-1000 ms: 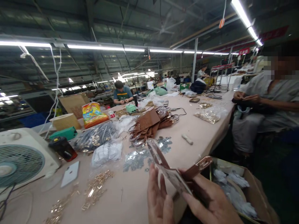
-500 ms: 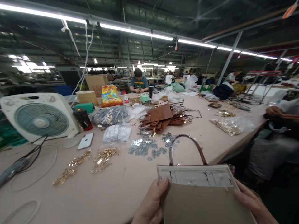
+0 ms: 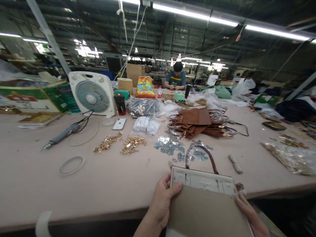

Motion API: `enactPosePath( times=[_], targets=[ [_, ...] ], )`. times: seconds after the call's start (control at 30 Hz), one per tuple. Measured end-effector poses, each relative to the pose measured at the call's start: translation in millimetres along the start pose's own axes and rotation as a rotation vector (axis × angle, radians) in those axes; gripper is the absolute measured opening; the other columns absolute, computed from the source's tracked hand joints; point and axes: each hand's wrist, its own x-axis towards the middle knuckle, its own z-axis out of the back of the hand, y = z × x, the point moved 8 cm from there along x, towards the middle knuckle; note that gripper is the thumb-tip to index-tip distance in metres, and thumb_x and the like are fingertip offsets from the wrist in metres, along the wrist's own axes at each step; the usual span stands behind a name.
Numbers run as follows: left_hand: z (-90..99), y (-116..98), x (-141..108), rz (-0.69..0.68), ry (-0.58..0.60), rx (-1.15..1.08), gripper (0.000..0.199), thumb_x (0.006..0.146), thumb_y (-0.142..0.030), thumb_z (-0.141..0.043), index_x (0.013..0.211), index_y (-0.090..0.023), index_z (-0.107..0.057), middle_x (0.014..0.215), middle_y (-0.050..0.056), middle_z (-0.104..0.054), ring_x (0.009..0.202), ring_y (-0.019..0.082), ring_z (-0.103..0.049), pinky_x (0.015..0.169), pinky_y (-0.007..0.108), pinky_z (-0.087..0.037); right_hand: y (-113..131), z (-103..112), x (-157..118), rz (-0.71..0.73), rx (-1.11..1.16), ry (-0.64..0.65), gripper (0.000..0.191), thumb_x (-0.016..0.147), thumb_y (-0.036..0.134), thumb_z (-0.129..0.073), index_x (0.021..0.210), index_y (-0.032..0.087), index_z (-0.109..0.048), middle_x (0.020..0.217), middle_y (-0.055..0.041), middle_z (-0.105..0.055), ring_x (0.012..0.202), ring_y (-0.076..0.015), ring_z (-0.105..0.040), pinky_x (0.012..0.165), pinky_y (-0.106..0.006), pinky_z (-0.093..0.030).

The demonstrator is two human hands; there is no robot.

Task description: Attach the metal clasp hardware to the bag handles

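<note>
A flat handbag panel [image 3: 204, 207] in taupe, with a pale strip along its top and a brown wrapped handle [image 3: 201, 149], is held upright near the table's front edge. My left hand [image 3: 164, 197] grips its left side, thumb on the face. On the right edge, my right hand [image 3: 250, 212] is closed, its fingers partly hidden behind the panel. Just beyond the handle lie grey metal plates [image 3: 168, 146]. Small gold fittings [image 3: 133, 144] form two heaps farther left.
Brown bag pieces [image 3: 195, 120] are stacked mid-table. To the left are a white box fan [image 3: 92, 93], a phone [image 3: 119, 124], a corded electric screwdriver [image 3: 61, 134] and a tape ring [image 3: 71, 165]. A bag of metal parts [image 3: 288, 158] lies right. A person [image 3: 175, 79] sits across the table.
The view has swung left and down, bringing in the electric screwdriver and more of the table front. Both hands still hold the handbag panel, now seen slightly smaller.
</note>
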Motion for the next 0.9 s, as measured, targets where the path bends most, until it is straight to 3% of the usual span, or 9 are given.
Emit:
enactPosePath(
  times=[0.17, 0.3, 0.5, 0.7, 0.9],
  targets=[
    [26.5, -24, -7, -0.010, -0.091, -0.011, 0.063, 0.069, -0.039, -0.097, 0.121, -0.015, -0.071, 0.111, 0.015, -0.078, 0.097, 0.031, -0.076, 0.091, 0.038, -0.060, -23, -42, 18, -0.106, 0.018, 0.072, 0.085, 0.064, 0.055, -0.089, 0.139, 0.022, -0.068, 0.110, -0.0066, -0.080, 0.101, -0.0386, -0.076, 0.080, -0.041, -0.067],
    [42.7, -37, -7, -0.005, -0.130, -0.007, 0.068, 0.067, -0.044, -0.097, 0.121, -0.011, -0.072, 0.101, 0.017, -0.079, 0.084, 0.031, -0.077, 0.084, 0.040, -0.062, -46, -71, 29, -0.219, 0.125, 0.151, 0.101, 0.057, 0.050, -0.095, 0.147, 0.019, -0.060, 0.112, -0.0095, -0.079, 0.095, -0.0383, -0.077, 0.075, -0.041, -0.067],
    [59.2, -40, 0, -0.027, -0.153, -0.029, 0.064, 0.074, -0.042, -0.093, 0.123, -0.009, -0.071, 0.100, 0.017, -0.080, 0.087, 0.031, -0.078, 0.084, 0.039, -0.063, -68, -87, 38, -0.313, 0.165, 0.160, 0.112, 0.057, 0.045, -0.097, 0.155, 0.018, -0.050, 0.104, -0.0102, -0.080, 0.085, -0.0365, -0.078, 0.065, -0.038, -0.066],
    [68.0, -39, 5, -0.042, -0.173, 0.054, 0.056, 0.076, -0.042, -0.092, 0.119, -0.011, -0.072, 0.100, 0.014, -0.080, 0.094, 0.032, -0.077, 0.089, 0.040, -0.062, -66, -87, 41, -0.311, 0.132, 0.107, 0.098, 0.049, 0.047, -0.096, 0.137, 0.016, -0.065, 0.094, -0.0089, -0.080, 0.081, -0.0367, -0.077, 0.058, -0.036, -0.063],
    [88.6, -62, 5, -0.166, -0.334, 0.338, 0.062, 0.076, -0.048, -0.090, 0.124, -0.016, -0.068, 0.103, 0.013, -0.080, 0.102, 0.034, -0.075, 0.091, 0.042, -0.060, -41, -118, 43, -0.163, 0.216, 0.282, 0.064, 0.064, 0.050, -0.095, 0.115, 0.018, -0.074, 0.092, -0.0079, -0.080, 0.085, -0.0349, -0.077, 0.073, -0.041, -0.064]
  ],
)
